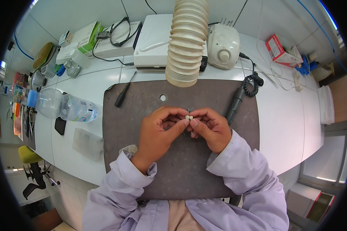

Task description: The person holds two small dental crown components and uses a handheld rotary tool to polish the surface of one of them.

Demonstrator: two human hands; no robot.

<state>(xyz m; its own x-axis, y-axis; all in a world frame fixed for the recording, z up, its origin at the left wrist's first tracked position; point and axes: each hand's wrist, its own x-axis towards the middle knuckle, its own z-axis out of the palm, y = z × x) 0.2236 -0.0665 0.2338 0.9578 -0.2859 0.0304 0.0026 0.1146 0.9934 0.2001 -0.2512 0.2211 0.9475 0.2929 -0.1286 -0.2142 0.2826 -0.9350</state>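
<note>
Holding: left hand (158, 133) and right hand (210, 129) meet over the mat, lilac coat sleeves coming in from the lower edge.
Item held: small white tooth-shaped piece (188, 117), likely a dental crown or bridge unit, pinched between the fingertips of both hands, above the mat's middle.
Grip state: both hands narrow, thumb and forefinger tips closed on the piece; other fingers curled.
Handling (judged): very light, rigid, smooth and probably slippery; small enough to drop; possibly brittle. Best taken at its sides with the fingertip pads, lightly.
Mat: dark grey-brown work mat (138, 111) with a small round hole, lying on the white worktop (285, 127).
On mat, beyond hands: black hand tool (124, 92) at left; dark handpiece (235, 104) with coiled cable at right.
Left of mat: clear plastic water bottle (63, 107) on its side, blue cap.
Overhead, far: ribbed cream extraction hose (186, 42).
Back row: white flat device (152, 40); white motor control unit (223, 46); red-and-white box (277, 50).
</note>
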